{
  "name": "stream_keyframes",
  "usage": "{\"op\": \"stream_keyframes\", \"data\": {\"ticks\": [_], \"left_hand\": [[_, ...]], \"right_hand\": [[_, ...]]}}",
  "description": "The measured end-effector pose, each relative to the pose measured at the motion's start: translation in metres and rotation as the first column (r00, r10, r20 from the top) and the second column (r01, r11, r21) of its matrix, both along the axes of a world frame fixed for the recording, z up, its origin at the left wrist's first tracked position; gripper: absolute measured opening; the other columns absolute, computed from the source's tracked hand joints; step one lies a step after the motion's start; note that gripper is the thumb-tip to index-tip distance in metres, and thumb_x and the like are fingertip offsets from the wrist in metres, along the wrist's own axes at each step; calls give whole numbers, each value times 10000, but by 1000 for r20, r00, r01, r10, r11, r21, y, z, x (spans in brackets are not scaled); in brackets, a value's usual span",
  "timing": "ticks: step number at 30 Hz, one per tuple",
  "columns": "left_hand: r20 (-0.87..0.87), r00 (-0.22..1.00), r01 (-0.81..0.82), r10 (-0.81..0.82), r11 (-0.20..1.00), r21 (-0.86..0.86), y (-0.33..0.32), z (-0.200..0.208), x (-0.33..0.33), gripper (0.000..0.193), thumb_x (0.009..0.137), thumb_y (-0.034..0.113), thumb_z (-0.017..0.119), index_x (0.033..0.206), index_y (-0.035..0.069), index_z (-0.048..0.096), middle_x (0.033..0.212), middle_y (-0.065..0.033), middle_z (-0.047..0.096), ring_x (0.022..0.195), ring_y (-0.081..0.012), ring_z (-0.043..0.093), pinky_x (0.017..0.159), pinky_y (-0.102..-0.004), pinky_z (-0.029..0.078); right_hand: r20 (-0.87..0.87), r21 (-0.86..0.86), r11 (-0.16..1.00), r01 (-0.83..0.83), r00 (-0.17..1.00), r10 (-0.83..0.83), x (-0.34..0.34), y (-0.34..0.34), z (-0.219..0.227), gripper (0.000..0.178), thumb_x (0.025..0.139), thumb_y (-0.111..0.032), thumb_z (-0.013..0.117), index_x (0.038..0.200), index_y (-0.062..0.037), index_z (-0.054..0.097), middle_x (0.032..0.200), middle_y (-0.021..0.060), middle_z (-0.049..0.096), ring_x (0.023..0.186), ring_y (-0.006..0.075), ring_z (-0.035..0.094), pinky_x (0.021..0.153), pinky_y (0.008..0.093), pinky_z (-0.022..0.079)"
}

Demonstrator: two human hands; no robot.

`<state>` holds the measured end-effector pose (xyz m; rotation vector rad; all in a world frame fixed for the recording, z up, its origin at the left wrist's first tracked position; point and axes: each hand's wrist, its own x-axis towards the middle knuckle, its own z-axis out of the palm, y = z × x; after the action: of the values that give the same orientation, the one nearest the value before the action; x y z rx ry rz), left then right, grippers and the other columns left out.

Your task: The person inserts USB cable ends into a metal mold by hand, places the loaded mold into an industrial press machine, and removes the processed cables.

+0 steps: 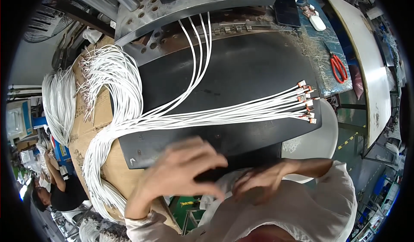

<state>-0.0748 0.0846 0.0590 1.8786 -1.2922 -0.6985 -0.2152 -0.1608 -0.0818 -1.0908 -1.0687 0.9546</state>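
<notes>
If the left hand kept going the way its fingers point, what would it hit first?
The left hand is blurred, its fingers aimed right along the black mat's near edge. It would likely meet the right hand first, though depth is unclear.

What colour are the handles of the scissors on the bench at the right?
Red handles on the scissors, lying on the blue-green bench top; seen in the head view.

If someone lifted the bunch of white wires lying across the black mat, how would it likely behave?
The white wires are thin and curve loosely, so they would probably droop and splay. The small connectors at their ends sit unbundled, so they would likely dangle and tangle. On the smooth black mat they would probably slide easily.
</notes>
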Motion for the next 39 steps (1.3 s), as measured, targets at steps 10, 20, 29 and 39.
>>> {"op": "stream_keyframes", "data": {"ticks": [10,20,29,39], "left_hand": [[409,903,-194,132,975,112,-15,-3,42,214,827,89,747,997,-6,658,910,-146,632,786,-336,628,716,-389,531],[106,549,-755,829,546,-363,-10,-31,41,159,856,18,730,1002,-20,681,839,-128,689,696,-255,665,622,-310,520],[188,677,-596,711,680,-426,-15,-52,47,117,947,67,686,1007,-33,671,767,-1,652,638,-58,563,552,-252,439],[-413,851,-376,323,925,-53,-49,-29,69,252,1004,211,652,1080,-26,681,742,69,565,602,-10,435,530,-190,343]], "right_hand": [[867,65,642,764,276,-416,131,-62,117,344,805,-167,730,1111,-28,654,1169,111,624,962,265,618,828,394,481],[725,-635,179,752,659,-198,156,-71,182,479,815,-200,759,1234,-24,608,1018,136,690,934,239,682,749,354,499],[753,-472,399,787,594,-282,176,-87,135,379,839,-218,751,1129,-13,617,781,78,660,671,193,627,602,340,466],[169,-471,405,784,530,-831,139,-165,145,316,931,-312,719,1008,-12,660,794,30,678,664,72,596,596,243,463]]}}
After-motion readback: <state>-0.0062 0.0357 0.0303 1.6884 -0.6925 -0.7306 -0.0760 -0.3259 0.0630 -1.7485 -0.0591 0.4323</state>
